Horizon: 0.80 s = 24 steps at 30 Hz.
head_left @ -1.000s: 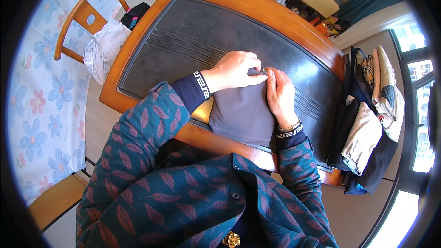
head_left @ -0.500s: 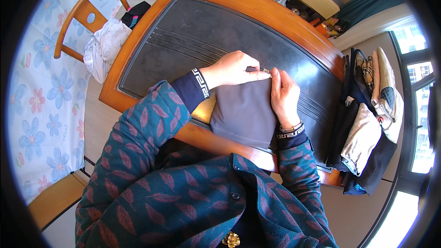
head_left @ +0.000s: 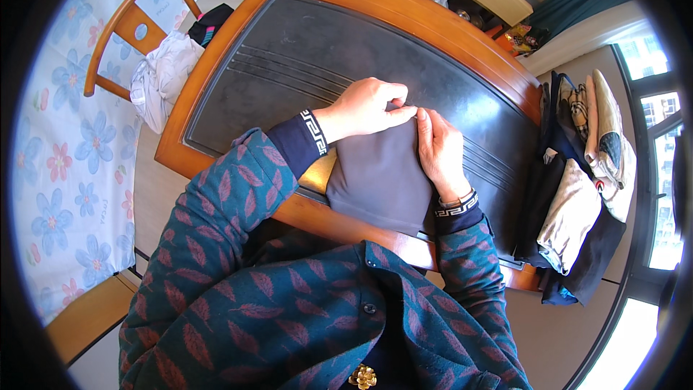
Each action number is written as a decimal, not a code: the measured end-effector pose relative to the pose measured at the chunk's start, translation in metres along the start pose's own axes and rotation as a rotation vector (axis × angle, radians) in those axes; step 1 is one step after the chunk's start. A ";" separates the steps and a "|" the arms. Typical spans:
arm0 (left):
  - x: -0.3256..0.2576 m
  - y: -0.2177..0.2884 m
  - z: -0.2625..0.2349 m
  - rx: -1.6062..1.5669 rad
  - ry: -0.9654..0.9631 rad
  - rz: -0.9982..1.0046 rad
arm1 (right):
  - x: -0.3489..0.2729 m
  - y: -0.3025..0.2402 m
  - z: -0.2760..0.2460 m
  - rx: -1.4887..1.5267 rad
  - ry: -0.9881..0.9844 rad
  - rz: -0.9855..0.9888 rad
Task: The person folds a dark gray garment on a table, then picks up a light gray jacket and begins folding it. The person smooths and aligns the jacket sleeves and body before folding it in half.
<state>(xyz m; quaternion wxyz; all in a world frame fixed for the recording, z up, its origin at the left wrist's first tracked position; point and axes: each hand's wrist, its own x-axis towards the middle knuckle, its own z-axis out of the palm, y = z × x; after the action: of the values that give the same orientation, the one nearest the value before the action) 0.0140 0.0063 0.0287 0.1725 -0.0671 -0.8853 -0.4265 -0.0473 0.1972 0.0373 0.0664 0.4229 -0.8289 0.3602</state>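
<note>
a person's two hands at work on a cloth, seen from above. the cloth (head_left: 382, 173), gray and smooth, lies on the desk (head_left: 325, 36) near the middle of its near edge, with its hem at the wooden rim and its far end toward the middle of the black top. the left hand (head_left: 368, 107) comes in over the desk's near edge; its fingers are curled and its thumb lies straight along the cloth's far end, pinching it. the right hand (head_left: 442, 146) is at the cloth's right side, thumb and fingers drawn together, pinching the far right corner. the two thumb tips are just beside each other; whether they touch is too small to tell. along the desk's right edge is a pile of folded clothes (head_left: 574, 206), pale and dark. beside the left edge stands a wooden chair (head_left: 133, 23) bearing a white garment (head_left: 164, 79) and a dark garment (head_left: 211, 25). beyond the far right corner hangs a teal curtain (head_left: 595, 9).
</note>
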 end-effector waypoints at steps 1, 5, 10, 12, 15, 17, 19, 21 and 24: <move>0.001 -0.001 -0.001 0.000 -0.004 -0.006 | 0.000 -0.001 -0.001 -0.007 -0.004 0.004; 0.003 -0.004 -0.003 -0.007 -0.032 -0.034 | 0.001 -0.004 -0.002 -0.016 -0.005 0.012; 0.004 -0.006 -0.003 -0.182 -0.039 -0.165 | 0.001 -0.006 -0.003 0.008 0.023 0.023; 0.004 -0.008 -0.003 -0.240 -0.031 -0.208 | 0.001 -0.005 -0.004 0.007 0.040 0.035; 0.006 -0.012 -0.005 -0.269 -0.074 -0.248 | 0.000 -0.004 -0.003 0.019 0.063 0.036; 0.006 -0.014 -0.006 -0.318 -0.107 -0.266 | 0.000 -0.003 -0.003 0.031 0.074 0.038; 0.006 -0.014 -0.006 -0.416 -0.126 -0.285 | 0.001 -0.003 -0.003 0.043 0.080 0.049; 0.006 -0.014 -0.006 -0.443 -0.154 -0.296 | 0.000 -0.003 -0.004 0.045 0.067 0.062; 0.006 -0.011 -0.006 -0.430 -0.164 -0.298 | 0.001 -0.003 -0.005 0.048 0.063 0.062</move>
<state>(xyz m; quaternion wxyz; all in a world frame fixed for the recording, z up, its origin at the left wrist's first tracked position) 0.0070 -0.0056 0.0262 0.0173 -0.0056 -0.7856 -0.6184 -0.0463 0.1991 0.0432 0.0713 0.3870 -0.8302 0.3948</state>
